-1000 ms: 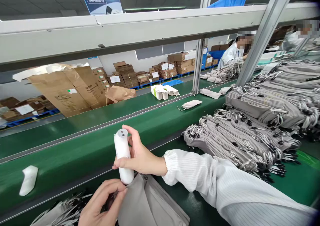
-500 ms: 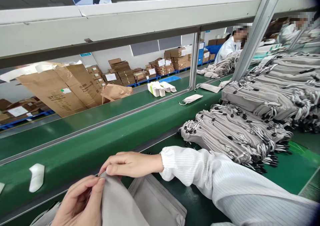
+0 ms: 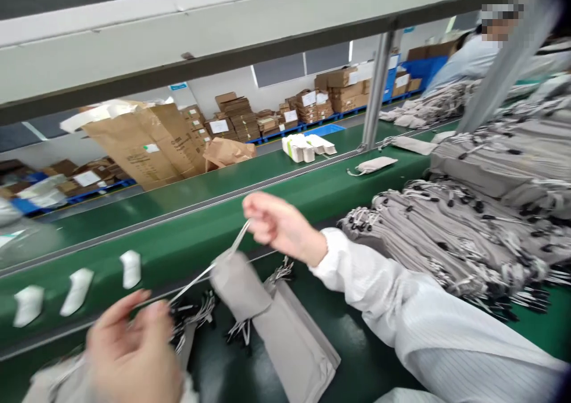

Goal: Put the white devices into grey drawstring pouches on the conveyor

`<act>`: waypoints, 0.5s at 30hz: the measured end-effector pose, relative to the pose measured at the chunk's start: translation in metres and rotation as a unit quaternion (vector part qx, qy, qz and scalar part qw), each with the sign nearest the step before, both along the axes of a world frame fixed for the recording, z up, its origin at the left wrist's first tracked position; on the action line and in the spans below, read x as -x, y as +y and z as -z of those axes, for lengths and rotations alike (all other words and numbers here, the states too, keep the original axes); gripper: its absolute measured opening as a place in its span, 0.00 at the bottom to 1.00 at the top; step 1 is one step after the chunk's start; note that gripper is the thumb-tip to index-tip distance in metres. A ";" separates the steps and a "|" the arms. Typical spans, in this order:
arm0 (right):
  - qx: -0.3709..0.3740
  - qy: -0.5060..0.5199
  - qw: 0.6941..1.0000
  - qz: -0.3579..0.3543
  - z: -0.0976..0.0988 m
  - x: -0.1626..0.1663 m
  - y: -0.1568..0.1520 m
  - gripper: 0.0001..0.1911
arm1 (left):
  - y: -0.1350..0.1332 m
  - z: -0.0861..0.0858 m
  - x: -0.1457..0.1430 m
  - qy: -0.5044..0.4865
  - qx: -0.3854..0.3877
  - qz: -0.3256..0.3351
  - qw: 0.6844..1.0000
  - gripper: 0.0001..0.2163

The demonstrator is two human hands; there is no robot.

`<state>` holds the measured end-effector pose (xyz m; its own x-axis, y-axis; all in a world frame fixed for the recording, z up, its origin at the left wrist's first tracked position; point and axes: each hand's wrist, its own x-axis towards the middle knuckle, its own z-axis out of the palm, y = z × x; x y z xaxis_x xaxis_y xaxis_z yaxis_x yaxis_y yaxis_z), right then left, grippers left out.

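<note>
A small grey drawstring pouch [image 3: 239, 287] hangs between my hands, slightly blurred, with its white cord [image 3: 193, 284] drawn out to both sides. My right hand [image 3: 282, 225] is closed on one end of the cord, above and right of the pouch. Lower left, my left hand [image 3: 134, 346] pinches the other end between thumb and fingers. Below the pouch, a stack of flat grey pouches [image 3: 297, 340] lies on the dark green work surface. More grey pouches [image 3: 56, 379] are beside my left hand, partly hidden by it.
Several white packets [image 3: 131, 269] lie on the green conveyor belt [image 3: 191, 227] ahead. Large piles of grey pouches [image 3: 446, 236] fill the right side. A metal post [image 3: 377, 90] and a long beam [image 3: 267, 19] cross the front. A co-worker [image 3: 468, 58] is at far right.
My hands have moved apart, the right one up and to the right. The pouch they gripped at its edge now hangs by its stretched cord. More white packets show on the belt.
</note>
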<state>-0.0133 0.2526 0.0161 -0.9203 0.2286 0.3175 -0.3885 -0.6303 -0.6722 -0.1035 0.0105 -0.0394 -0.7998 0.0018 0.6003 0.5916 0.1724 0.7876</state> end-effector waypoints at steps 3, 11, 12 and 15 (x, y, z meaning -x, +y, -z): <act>-0.002 0.034 0.982 0.187 -0.004 0.011 0.022 0.10 | 0.011 0.024 -0.042 0.001 0.144 0.127 0.981 0.10; -0.414 -0.078 0.822 0.382 -0.021 0.075 0.051 0.14 | 0.033 0.076 -0.096 0.037 0.396 0.374 0.838 0.13; -0.456 -0.096 0.814 0.347 -0.032 0.079 0.055 0.15 | 0.032 0.076 -0.090 0.033 0.396 0.373 0.838 0.13; -0.586 -0.109 0.778 0.201 -0.071 0.074 0.076 0.12 | 0.026 0.069 -0.071 0.019 0.392 0.402 0.827 0.12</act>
<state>-0.0871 0.3290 0.0873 -0.9101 0.1828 0.3719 -0.1931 0.6070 -0.7709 -0.0328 0.0363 -0.1080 -0.3309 0.9249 0.1871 0.7854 0.1600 0.5980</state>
